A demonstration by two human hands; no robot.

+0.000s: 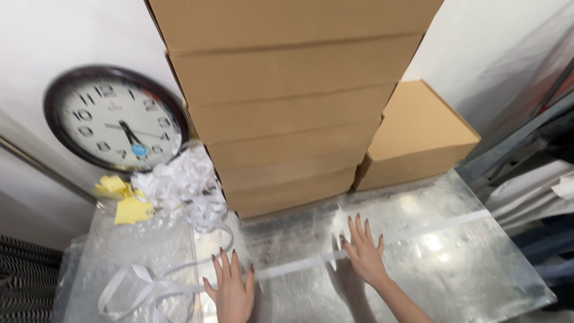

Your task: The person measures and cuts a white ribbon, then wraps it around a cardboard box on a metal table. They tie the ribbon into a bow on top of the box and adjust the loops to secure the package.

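Both hands lie flat with fingers spread on a clear plastic bag [418, 251] that covers the shiny table [526, 293], holding nothing: the left hand [232, 287] near the front edge, the right hand [363, 254] just beyond it, toward the middle. Each rests on or beside the pale strip [299, 266] that crosses the bag from left to right; it looks as though the film is being smoothed or pressed down along that strip. Carrying on would call for even, flat pressure along the line. A tall stack of brown cardboard boxes [287, 107] crowds the back edge, with a single box [418, 140] toward the back right corner. At the left edge lie white paper strips [179, 185], yellow scraps [128, 203] and a round wall clock [116, 119], leaving little room there.
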